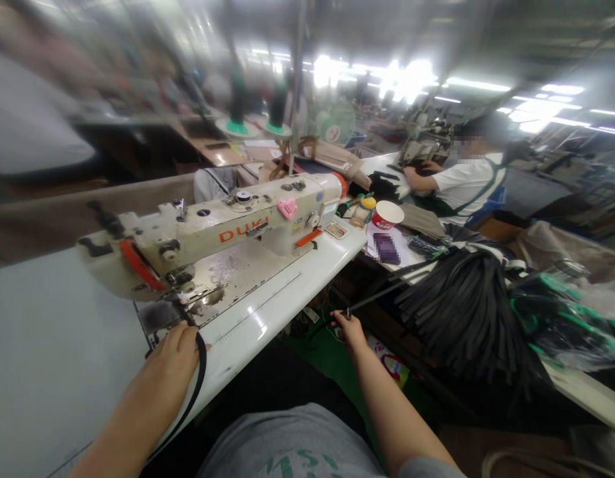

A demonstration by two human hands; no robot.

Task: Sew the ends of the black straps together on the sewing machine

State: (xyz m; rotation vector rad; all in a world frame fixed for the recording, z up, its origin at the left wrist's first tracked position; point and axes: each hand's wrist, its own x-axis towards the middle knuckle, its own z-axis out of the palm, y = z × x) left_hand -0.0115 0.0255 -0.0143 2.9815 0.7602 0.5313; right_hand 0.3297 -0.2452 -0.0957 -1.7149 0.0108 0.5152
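Note:
A white sewing machine [282, 229] with orange trim stands on the pale table. Close in front of its presser foot, my left hand [163, 378] is closed on a narrow black strap [202, 375], which curves past the thumb and down over the table edge. Off to the right, beyond the table, the fingers of my right hand [351, 332] pinch a second length of black strap [380, 294]. That length runs up toward a thick bundle of black straps [461, 305] lying over a side surface. The needle area is partly hidden by the machine head.
A red and white tub [387, 214], a yellow-lidded jar [363, 211] and a phone [386, 247] sit right of the machine. Plastic-wrapped black and green items [566, 318] lie at the far right. A co-worker [471, 172] sits at another machine behind. Thread cones [235, 109] stand at the back.

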